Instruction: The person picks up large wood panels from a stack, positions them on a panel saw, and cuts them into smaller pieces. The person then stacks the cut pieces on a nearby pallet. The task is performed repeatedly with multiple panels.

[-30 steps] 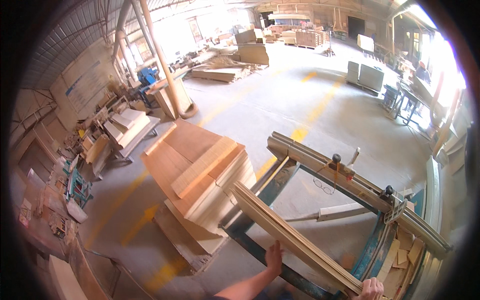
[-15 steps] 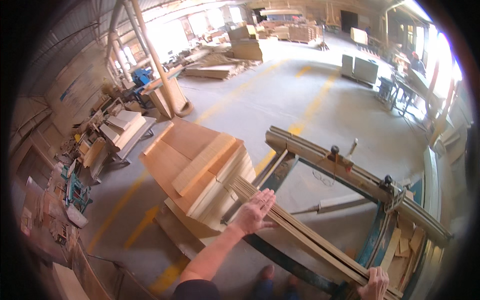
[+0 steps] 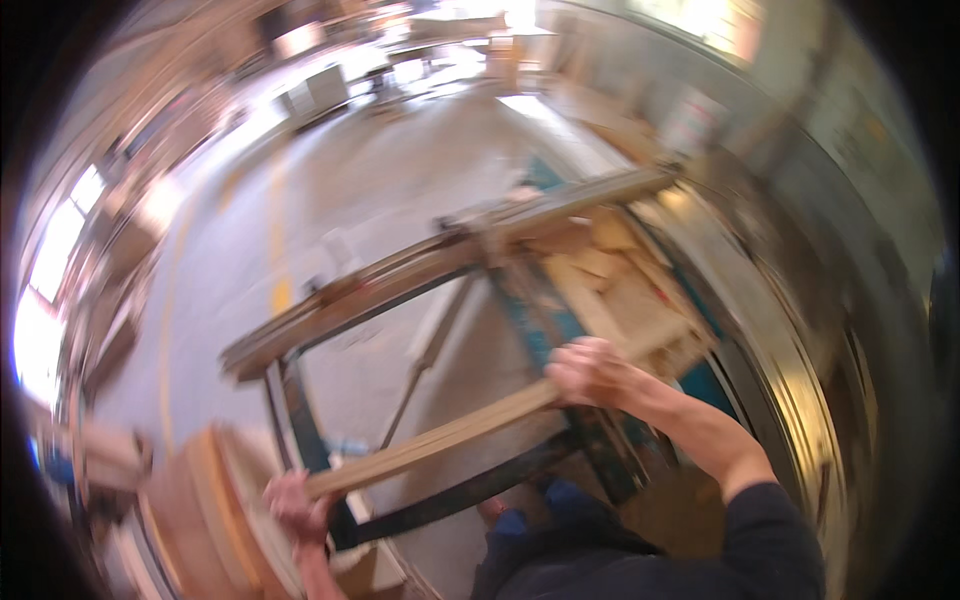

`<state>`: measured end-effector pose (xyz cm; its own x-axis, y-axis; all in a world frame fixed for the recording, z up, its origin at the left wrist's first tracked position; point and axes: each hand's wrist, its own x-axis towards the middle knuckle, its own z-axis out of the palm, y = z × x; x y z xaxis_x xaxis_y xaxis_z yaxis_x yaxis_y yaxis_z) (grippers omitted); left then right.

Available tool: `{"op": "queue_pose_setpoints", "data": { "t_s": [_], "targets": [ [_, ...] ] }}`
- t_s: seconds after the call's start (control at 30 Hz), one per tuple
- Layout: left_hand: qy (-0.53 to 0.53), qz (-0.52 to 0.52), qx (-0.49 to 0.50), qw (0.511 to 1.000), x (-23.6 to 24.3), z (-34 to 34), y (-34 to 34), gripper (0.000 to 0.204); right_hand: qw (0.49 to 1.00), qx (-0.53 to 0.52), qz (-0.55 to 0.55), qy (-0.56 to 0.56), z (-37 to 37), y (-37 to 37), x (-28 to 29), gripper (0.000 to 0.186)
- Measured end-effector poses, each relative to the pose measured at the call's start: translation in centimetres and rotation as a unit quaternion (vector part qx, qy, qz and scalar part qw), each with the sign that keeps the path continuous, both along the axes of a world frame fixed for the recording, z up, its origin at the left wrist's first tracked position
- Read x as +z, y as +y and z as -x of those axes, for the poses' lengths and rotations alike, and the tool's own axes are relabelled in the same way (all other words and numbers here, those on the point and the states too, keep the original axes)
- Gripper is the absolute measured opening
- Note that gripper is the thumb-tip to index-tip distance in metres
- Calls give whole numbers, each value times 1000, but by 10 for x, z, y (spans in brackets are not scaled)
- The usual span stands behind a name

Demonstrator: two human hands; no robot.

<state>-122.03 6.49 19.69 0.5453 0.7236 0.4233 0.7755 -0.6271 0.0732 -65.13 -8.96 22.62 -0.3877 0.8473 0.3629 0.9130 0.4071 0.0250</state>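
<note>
My two hands carry a bundle of long, thin wooden strips point(image 3: 440, 442) between them, blurred by motion. My left hand point(image 3: 295, 503) grips the left end, beside the stack of boards. Around the right end my right hand point(image 3: 588, 372) is wrapped, close to a cross bar of the machine's frame. The strips pass over the open green metal frame point(image 3: 535, 335) on the near side of its long fence point(image 3: 400, 270). How many strips are in the bundle cannot be made out.
A stack of reddish-brown boards point(image 3: 205, 510) stands at lower left. Wood offcuts point(image 3: 640, 300) lie in the frame's right section. Long metal rails point(image 3: 770, 350) run along the right. A grey bar point(image 3: 440, 325) shows below the frame. Farther off stand pale panels point(image 3: 318, 92) on the floor.
My view has swung to the right. My left hand, laid flat on the strips before, now grips their end. The bundle has come nearer my body, with my right hand still on its other end.
</note>
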Motion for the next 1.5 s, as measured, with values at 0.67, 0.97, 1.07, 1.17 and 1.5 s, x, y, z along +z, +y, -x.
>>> {"op": "queue_pose_setpoints", "data": {
  "t_s": [0.67, 0.97, 1.07, 1.17, 1.5],
  "targets": [
    [103, 123, -144, 977, 32, -86, 19, 50, 770, -419, -86, 474, -109, -157, -43, 99],
    [73, 125, -139, 980, 32, -85, 13, 49, 776, -367, -107, 502, -89, -139, -35, 70],
    [94, 98, -154, 979, 28, -88, 16, 49, 774, -374, -117, 497, -87, -141, -34, 68],
    [87, 95, -151, 980, 17, -82, 17, 49, 797, -361, -113, 472, -94, -143, -41, 70],
    [28, 43, -144, 988, 0, -102, 1, 49, 826, -383, -133, 392, -95, -139, -40, 75]
  ]
}}
